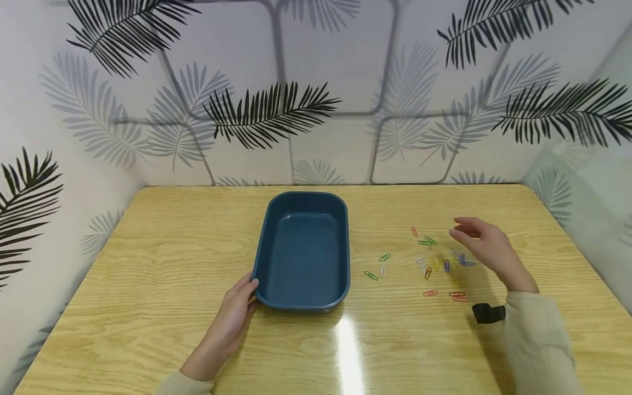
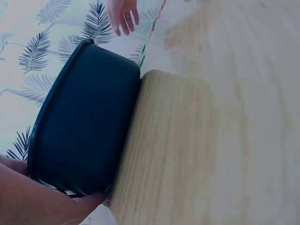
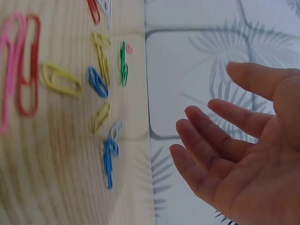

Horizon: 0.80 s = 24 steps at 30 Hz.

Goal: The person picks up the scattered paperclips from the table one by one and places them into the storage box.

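Note:
A deep blue plastic tray with rounded corners stands on the table, nothing lying in it. At its near left corner my left hand grips the rim, thumb on top; the left wrist view shows the fingers against the tray's wall. My right hand hovers above the right side of the table, over scattered paper clips. In the right wrist view its fingers are loosely bent and apart, with nothing held. Below it lie blue clips, a yellow clip and a red clip.
More paper clips spread between the tray and my right hand: a green clip, a white clip and a pink clip among them. A leaf-patterned backdrop rises behind the wooden table. A black strap piece sits at my right wrist.

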Motion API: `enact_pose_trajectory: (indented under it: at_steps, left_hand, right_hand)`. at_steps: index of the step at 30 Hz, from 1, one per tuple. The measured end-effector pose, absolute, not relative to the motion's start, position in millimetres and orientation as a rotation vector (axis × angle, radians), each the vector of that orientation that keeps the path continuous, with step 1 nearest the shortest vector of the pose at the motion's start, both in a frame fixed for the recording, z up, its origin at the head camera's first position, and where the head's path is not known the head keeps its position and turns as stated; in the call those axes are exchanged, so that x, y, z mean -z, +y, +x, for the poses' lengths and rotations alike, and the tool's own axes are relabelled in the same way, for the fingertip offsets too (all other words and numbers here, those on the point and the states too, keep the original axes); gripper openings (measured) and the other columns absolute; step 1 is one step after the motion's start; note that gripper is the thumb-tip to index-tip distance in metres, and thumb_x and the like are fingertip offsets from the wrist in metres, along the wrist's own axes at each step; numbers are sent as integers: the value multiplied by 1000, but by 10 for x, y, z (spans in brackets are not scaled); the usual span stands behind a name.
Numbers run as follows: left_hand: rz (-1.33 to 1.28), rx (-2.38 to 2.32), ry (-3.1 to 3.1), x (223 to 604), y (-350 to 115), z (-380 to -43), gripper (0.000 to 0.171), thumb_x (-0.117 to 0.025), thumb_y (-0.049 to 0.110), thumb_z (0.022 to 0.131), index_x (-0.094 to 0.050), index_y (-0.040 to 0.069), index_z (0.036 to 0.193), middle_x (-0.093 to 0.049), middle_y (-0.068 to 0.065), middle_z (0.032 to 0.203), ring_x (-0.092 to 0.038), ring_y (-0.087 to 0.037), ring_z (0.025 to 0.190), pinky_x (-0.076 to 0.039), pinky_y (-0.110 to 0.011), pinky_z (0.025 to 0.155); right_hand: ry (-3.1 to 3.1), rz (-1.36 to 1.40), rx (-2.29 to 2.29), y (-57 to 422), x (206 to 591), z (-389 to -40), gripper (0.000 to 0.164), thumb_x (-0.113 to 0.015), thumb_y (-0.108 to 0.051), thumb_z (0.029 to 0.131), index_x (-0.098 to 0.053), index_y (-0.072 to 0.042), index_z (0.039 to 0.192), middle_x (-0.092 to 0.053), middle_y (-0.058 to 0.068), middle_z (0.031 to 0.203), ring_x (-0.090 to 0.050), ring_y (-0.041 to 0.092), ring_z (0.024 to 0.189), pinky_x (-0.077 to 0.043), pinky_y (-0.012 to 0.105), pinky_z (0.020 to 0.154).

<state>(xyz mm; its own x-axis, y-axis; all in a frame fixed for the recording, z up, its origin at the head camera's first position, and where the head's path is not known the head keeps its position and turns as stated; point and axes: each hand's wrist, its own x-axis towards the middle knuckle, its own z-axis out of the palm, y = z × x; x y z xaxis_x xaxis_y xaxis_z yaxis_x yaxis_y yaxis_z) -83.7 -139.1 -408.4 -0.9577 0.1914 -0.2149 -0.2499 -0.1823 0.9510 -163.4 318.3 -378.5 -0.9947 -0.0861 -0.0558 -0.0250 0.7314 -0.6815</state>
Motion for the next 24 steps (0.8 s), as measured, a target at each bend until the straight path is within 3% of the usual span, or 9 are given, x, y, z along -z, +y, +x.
enact_pose_trajectory:
  at_steps: [4, 9, 16, 24]
  left_hand:
    - [-92, -2235, 1787, 4079, -1400, -843, 50, -24, 8, 104, -14, -14, 147, -14, -27, 154, -13, -36, 142, -15, -49, 115]
    - [-105, -2230, 1775, 4086, -1433, -853, 49, -26, 8, 104, -19, -13, 147, -17, -26, 154, -18, -34, 141, -20, -47, 114]
    - [-280, -2341, 1622, 4150, -1502, -920, 46, -40, 6, 100, -33, -11, 143, -39, -20, 142, -49, -19, 116, -43, -28, 97]
    - [-262, -2324, 1596, 4182, -1535, -943, 47, -40, 6, 101, -32, -10, 144, -35, -20, 146, -47, -16, 118, -42, -26, 99]
  right_hand:
    - [2798, -77, 1037, 3333, 3808, -1733, 67, -61, -32, 96, -38, 12, 140, -46, 36, 129, -46, 48, 116, -44, 58, 89]
    - [2743, -37, 931, 3540, 3809, -1766, 66, -64, -32, 94, -40, 15, 134, -47, 38, 124, -48, 49, 109, -48, 55, 82]
    - [2634, 12, 807, 3676, 3905, -1766, 66, -70, -40, 88, -50, 14, 121, -55, 33, 112, -54, 41, 99, -50, 44, 77]
    - [2688, -80, 724, 3573, 3949, -1785, 45, -78, -28, 82, -59, 9, 99, -61, 15, 92, -54, 26, 83, -44, 35, 69]
